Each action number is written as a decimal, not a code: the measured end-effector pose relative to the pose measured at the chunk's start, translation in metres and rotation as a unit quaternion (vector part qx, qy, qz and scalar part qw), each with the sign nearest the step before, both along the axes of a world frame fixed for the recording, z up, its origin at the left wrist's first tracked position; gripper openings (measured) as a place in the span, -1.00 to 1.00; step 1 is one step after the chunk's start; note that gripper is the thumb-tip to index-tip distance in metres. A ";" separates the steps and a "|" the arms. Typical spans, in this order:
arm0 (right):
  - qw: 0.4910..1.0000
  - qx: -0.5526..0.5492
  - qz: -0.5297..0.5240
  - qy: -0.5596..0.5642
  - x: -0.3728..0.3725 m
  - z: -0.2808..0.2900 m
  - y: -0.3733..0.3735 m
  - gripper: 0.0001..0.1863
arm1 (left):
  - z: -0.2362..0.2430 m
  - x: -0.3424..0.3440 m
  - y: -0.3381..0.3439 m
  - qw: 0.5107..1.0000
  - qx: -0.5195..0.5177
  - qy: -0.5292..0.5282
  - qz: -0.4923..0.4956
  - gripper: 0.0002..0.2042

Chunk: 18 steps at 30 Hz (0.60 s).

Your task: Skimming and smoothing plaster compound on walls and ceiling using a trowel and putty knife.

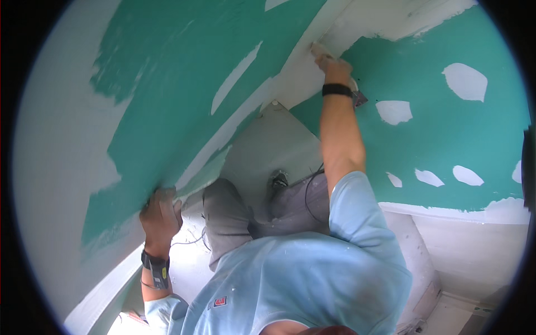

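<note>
My right hand (333, 64) reaches far forward to a white-plastered inside corner (296, 78), where two green drywall faces meet. Its fingers are closed and touch the plaster. Beside the wrist, a small piece with a pale curved part and a dark reddish-brown square end (360, 99) shows from under the hand; its kind is hard to make out. Near my body, my left hand (162, 215) is wrapped at the lower edge of the left green drywall face (162, 128), thumb toward me. Its fingertips are blurred. Both wrists carry dark bands.
On the right green drywall (424, 145) are several white filler patches (466, 82). Below, my bent legs in grey trousers (226, 218) and a shoe (278, 180) show over a pale floor surface (268, 139). A thin dark cable (307, 195) runs by my leg.
</note>
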State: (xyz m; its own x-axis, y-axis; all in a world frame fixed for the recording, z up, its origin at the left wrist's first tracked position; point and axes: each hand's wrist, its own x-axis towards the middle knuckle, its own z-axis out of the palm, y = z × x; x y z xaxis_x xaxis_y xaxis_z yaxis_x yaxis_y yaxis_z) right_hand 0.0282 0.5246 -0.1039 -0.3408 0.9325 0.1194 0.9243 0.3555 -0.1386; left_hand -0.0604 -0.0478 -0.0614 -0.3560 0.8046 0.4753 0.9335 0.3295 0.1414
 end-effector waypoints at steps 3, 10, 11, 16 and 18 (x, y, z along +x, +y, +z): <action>0.967 0.168 0.077 -0.175 -0.003 0.063 -0.011 -0.71 | 0.003 0.000 -0.002 1.000 0.014 -0.002 0.006 -0.74; 0.963 0.177 0.115 -0.166 -0.007 0.178 -0.005 -0.70 | -0.004 -0.002 -0.001 1.000 0.021 -0.005 0.019 -0.69; 0.964 0.175 0.119 -0.159 -0.009 0.192 -0.004 -0.69 | -0.004 -0.002 -0.002 0.999 0.026 -0.016 0.019 -0.68; 0.987 -0.035 0.099 0.118 -0.004 0.257 0.003 -0.66 | -0.002 0.002 -0.002 0.998 0.052 -0.009 0.018 -0.67; 0.731 -0.280 0.067 0.618 -0.006 0.287 -0.002 -0.65 | -0.004 0.001 -0.001 0.999 0.048 -0.020 0.011 -0.68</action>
State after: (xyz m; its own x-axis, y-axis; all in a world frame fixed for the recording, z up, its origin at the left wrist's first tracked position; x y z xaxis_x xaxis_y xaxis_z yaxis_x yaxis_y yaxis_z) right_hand 0.0218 0.5229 0.1829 -0.3892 0.9208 0.0256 -0.0683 -0.0012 -0.9977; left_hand -0.0598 -0.0489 -0.0653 -0.3942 0.7479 0.5341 0.9188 0.3339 0.2105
